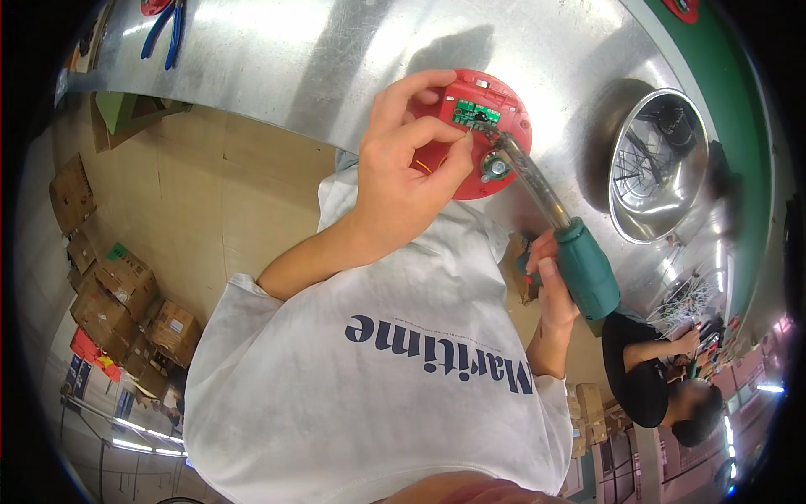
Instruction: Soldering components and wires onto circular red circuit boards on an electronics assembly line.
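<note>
A round red plastic housing (510,97) lies on the metal table with its inner side up. Inside it sit a small green circuit board (464,109) and a round metal part (495,166); orange wires (425,166) show beside my palm. My left hand (407,160) rests over the housing's left side, one finger along its upper edge. Its thumb and another fingertip are pinched at the board; what lies between them is too small to name. My right hand (554,290) is wrapped round the green handle of a soldering iron (588,269), whose tip meets the board's lower edge.
A shiny metal bowl (617,181) holding wires and dark parts stands at the right. Blue-handled pliers (172,38) lie at the far left of the metal table (277,67). Another person (642,361) works at the lower right. Cardboard boxes (109,307) are stacked at the left.
</note>
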Demonstrator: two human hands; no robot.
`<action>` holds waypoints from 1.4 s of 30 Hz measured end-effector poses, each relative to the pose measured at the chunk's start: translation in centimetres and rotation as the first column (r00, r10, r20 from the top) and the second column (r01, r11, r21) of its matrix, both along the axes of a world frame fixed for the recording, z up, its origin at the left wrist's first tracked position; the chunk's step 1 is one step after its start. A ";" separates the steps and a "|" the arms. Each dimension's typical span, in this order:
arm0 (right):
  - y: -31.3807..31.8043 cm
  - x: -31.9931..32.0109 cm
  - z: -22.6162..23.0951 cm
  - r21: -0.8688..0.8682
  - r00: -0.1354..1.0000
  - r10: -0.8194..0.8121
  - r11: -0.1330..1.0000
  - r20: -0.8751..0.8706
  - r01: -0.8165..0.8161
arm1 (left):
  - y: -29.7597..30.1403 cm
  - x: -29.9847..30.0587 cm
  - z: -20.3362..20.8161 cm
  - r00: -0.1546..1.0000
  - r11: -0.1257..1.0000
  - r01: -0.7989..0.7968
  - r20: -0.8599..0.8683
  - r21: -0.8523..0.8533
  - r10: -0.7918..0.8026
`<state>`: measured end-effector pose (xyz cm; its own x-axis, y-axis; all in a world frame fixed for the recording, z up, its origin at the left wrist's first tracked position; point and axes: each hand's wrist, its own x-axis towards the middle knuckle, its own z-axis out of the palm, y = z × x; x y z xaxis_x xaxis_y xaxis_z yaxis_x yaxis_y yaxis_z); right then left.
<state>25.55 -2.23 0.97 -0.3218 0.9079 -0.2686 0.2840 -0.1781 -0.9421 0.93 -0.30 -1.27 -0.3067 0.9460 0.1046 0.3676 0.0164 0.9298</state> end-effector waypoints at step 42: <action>-1.4 0.8 0.0 -0.192 0.903 -0.327 0.940 -0.277 0.281 | 0.2 0.1 0.0 0.997 0.999 -0.014 0.074 -0.031 0.016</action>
<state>26.32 -3.68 1.00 -0.1220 0.9334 -0.3375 -0.0984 -0.3498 -0.9317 0.99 -0.08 -1.26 -0.3270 0.9436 0.0521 0.2971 0.0503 0.9535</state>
